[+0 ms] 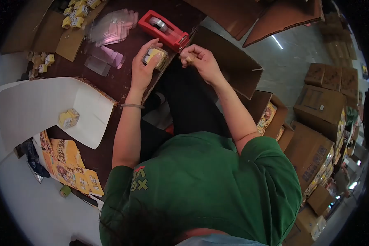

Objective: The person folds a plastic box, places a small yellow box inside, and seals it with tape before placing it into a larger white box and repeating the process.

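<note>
My left hand (141, 74) holds a small clear plastic box (156, 55) with a yellow and white piece inside. The fingers wrap around its sides, above the table edge. Just to the right, my right hand (201, 62) is closed in a pinch; whatever lies between the fingertips is too small to make out. Both hands are close to a red tape dispenser (174, 39) with a roll of tape (157, 23) in it. Flat clear plastic sleeves (112, 28) lie in a stack left of the dispenser, with a few loose pink-tinted ones (112, 57) nearer.
A white-lined open carton (92, 112) on the left holds a similar small box (69, 118). Yellow pieces (75, 17) sit in cardboard at the far left. Printed yellow card (71, 164) lies below. An open cardboard box (229, 61) and stacked cartons (320, 102) stand to the right.
</note>
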Demonstrator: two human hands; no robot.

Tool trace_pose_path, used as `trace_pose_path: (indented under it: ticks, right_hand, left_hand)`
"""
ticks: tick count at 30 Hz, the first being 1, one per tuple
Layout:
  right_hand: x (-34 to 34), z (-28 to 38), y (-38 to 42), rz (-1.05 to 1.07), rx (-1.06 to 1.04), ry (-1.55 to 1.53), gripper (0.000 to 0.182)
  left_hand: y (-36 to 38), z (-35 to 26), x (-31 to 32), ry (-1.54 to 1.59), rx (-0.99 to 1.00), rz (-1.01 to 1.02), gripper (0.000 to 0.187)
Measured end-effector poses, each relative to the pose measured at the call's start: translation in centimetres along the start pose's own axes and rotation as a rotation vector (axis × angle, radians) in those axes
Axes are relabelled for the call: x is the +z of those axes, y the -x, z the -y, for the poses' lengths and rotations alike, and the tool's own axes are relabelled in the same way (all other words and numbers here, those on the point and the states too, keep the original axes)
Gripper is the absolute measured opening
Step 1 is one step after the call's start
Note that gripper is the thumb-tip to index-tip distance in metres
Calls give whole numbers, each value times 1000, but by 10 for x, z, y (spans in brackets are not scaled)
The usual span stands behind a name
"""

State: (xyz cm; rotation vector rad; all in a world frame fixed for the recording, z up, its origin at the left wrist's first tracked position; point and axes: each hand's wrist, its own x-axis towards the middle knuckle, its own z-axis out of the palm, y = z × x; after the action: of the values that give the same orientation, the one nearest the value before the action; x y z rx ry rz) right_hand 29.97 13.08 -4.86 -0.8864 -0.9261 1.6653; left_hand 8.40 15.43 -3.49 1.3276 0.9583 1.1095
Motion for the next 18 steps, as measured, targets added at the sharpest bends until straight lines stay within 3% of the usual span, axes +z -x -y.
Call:
trace_pose_path:
  ticks: [3,7,10,13,14,17,18]
  right_hand:
    - [53,18,13,62,-25,103,28]
    - [67,-3,1,-63,-99,290,35]
    - [67,-3,2,-71,55,554,43]
    - [69,-25,14,-177,3,1051,56]
    - [67,-40,18,-204,-219,1037,63]
    - [79,-26,22,-123,-217,458,62]
    - [85,9,25,-42,-42,347,63]
  left_hand:
    - [9,-5,-5,51,-73,-12,38]
    - [15,-3,-13,162,-65,35,37]
    - [24,-9,-13,-40,-39,42,37]
    - [33,0,-11,401,-42,-110,36]
    - [38,4,-7,640,-22,-120,37]
    - [58,-14,14,891,11,-240,38]
    - [61,-13,3,772,8,-220,43]
